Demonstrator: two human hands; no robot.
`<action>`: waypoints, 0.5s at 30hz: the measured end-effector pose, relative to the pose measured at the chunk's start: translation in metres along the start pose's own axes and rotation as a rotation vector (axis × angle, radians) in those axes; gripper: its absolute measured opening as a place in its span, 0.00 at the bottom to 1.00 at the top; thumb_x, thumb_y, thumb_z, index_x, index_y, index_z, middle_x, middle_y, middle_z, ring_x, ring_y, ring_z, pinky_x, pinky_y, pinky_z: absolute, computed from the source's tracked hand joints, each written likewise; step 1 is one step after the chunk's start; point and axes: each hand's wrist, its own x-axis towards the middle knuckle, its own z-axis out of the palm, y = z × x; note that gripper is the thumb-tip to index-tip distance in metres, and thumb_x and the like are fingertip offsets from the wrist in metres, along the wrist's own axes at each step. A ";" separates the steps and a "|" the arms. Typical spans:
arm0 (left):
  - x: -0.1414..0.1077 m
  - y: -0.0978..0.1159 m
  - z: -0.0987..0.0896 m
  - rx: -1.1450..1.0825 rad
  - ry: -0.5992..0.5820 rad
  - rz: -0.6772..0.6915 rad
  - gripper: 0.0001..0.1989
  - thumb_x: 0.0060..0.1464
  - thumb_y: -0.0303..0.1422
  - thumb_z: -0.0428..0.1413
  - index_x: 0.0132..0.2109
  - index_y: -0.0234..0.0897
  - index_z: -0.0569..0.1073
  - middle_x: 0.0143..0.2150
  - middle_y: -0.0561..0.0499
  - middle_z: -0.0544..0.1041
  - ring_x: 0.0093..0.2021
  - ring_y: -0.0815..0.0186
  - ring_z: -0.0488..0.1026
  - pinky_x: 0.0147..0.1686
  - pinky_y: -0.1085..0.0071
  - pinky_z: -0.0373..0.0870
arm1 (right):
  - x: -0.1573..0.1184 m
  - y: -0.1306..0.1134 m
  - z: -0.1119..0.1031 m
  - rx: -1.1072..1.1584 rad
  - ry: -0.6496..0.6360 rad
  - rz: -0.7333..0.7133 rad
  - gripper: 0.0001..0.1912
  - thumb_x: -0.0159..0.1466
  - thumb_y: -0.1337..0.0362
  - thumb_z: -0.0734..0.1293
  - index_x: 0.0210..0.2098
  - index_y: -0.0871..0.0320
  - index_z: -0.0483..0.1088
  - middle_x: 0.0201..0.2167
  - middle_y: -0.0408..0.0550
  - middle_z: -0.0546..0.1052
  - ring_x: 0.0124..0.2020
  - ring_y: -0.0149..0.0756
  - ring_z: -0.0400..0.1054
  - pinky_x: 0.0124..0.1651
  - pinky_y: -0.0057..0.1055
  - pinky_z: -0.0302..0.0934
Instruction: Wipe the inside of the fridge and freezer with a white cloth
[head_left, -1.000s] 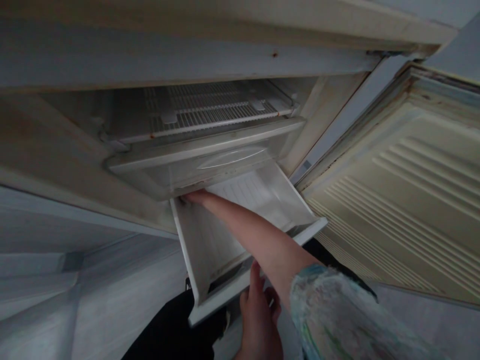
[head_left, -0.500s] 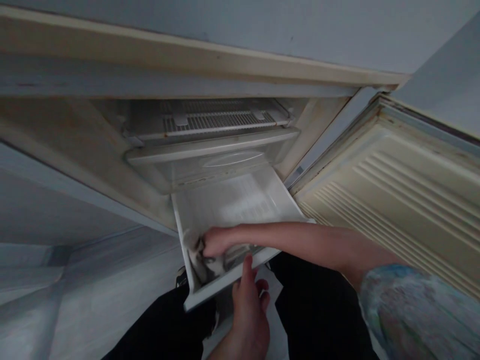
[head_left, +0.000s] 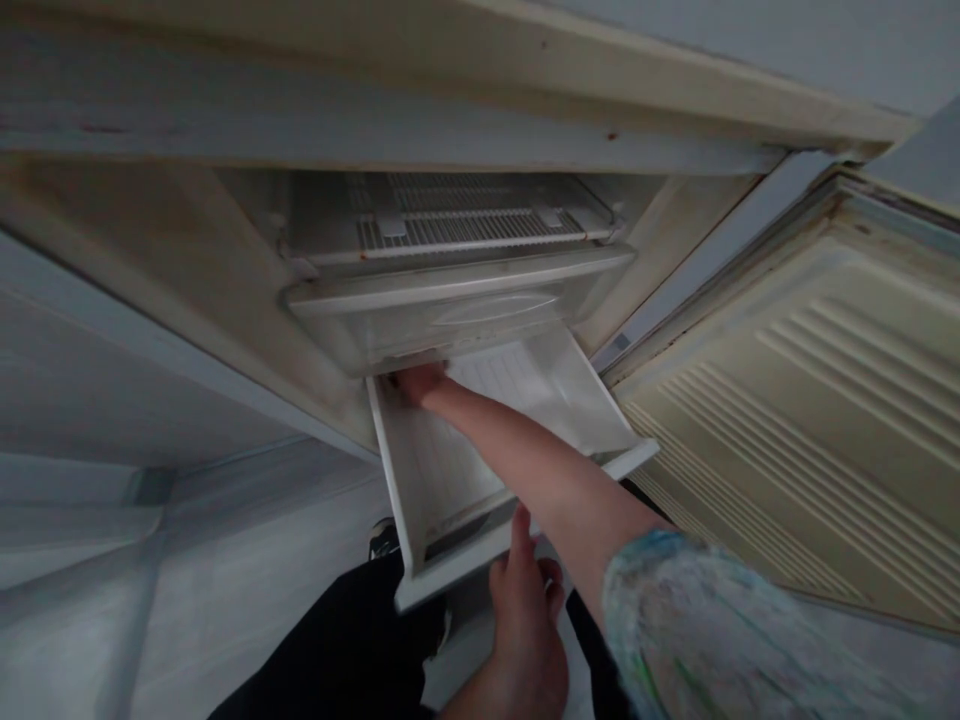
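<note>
A white pull-out drawer [head_left: 480,565] juts from the lower part of an opened fridge or freezer compartment. My left hand [head_left: 529,600] is at the drawer's front edge, thumb over the rim and fingers curled below it. Across the drawer reaches my right arm, in a patterned translucent sleeve [head_left: 720,640]. My right hand [head_left: 420,383] is closed and pressed down in the back left corner of the drawer. The cloth that showed under it half a second ago is almost wholly hidden by the hand and the drawer above.
Above sits a clear-fronted drawer [head_left: 480,310] below a slatted shelf [head_left: 480,230]. The cream ribbed door [head_left: 825,420] stands swung out on the right. My dark-trousered leg [head_left: 337,640] and a shoe [head_left: 383,538] are beside the drawer over the pale floor [head_left: 225,580].
My right hand has moved with the cloth from the drawer's front left corner to its back left corner. My left hand stays at the front edge. The view has shifted slightly.
</note>
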 end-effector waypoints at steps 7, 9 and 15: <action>-0.015 0.013 0.008 -0.011 0.095 -0.031 0.22 0.55 0.49 0.62 0.44 0.35 0.69 0.31 0.53 0.69 0.25 0.72 0.63 0.26 0.73 0.57 | -0.099 0.015 0.018 -0.117 -0.484 -0.427 0.12 0.60 0.68 0.72 0.44 0.63 0.78 0.45 0.55 0.80 0.43 0.41 0.74 0.42 0.28 0.63; -0.014 0.012 0.007 -0.021 0.081 -0.017 0.23 0.53 0.50 0.63 0.44 0.35 0.70 0.31 0.53 0.69 0.25 0.71 0.64 0.26 0.73 0.57 | -0.135 0.017 0.024 -0.055 -0.689 -0.526 0.13 0.56 0.72 0.74 0.42 0.60 0.79 0.41 0.50 0.81 0.40 0.35 0.74 0.40 0.24 0.61; -0.011 0.007 0.005 -0.021 0.045 0.019 0.27 0.49 0.53 0.64 0.43 0.33 0.71 0.28 0.53 0.68 0.23 0.71 0.63 0.26 0.73 0.55 | -0.139 0.028 -0.018 -0.237 -0.387 -0.246 0.10 0.65 0.71 0.65 0.41 0.60 0.79 0.45 0.57 0.80 0.47 0.45 0.73 0.47 0.34 0.65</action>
